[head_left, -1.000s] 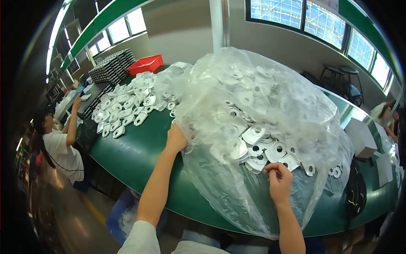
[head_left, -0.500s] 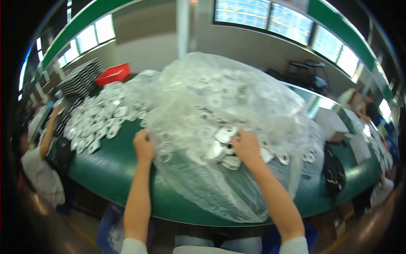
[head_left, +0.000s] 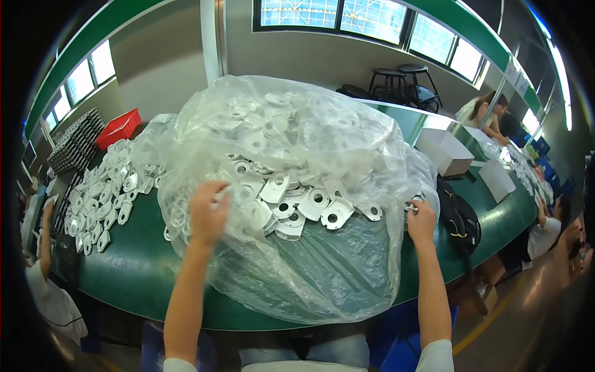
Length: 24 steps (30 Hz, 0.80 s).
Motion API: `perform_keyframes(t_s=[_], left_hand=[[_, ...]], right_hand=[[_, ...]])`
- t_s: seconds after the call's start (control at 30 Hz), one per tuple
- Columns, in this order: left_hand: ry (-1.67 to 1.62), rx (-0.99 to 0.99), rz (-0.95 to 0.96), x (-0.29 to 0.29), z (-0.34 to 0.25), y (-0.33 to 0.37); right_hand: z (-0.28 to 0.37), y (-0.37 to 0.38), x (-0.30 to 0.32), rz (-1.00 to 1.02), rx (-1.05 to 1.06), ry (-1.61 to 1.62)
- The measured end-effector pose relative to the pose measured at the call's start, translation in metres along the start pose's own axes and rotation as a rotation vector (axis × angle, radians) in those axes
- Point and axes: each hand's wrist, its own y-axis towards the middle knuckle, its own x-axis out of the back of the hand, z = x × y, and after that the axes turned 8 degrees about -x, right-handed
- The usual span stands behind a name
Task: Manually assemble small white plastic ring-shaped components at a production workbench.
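Observation:
A large clear plastic bag (head_left: 347,285) lies spread over the green table, its mouth facing me. Inside it and at the opening is a heap of white flat parts (head_left: 333,212), each rounded at one end with a round hole. My left hand (head_left: 209,214), smeared by motion, is over the bag's left part with its fingers curled; a whitish bit shows by the fingers, but what it is cannot be told. At the bag's right edge my right hand (head_left: 421,220) is closed, its fingers pinching the film beside some parts.
More white parts (head_left: 99,198) lie loose at the left, near a red bin (head_left: 119,128) and stacked trays (head_left: 75,141). A black bag (head_left: 457,217) and white boxes (head_left: 443,150) stand on the right. Black stools (head_left: 412,87) are behind the table. Other people sit at both sides.
My right hand has gone from the parts in the middle to the bag's right edge. My left hand has moved inward over the bag's left part. The view has turned to the right.

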Motion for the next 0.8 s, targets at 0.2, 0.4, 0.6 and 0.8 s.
perform_keyframes(t_s=[0.2, 0.4, 0.6, 0.8], left_hand=[[0.179, 0.067, 0.269, -0.074, -0.002, 0.018], [0.188, 0.107, 0.29, -0.093, -0.004, 0.015], [0.245, 0.069, 0.233, -0.079, -0.032, 0.01], [-1.007, 0.556, 0.228, -0.047, -0.111, -0.042]], right_hand=[[0.0, 0.005, 0.003, 0.112, 0.004, -0.12], [0.019, -0.006, 0.03, 0.043, 0.075, 0.011], [0.112, -0.043, 0.047, 0.18, 0.155, 0.341], [0.182, -0.084, 0.059, 0.284, 0.527, 0.514]])
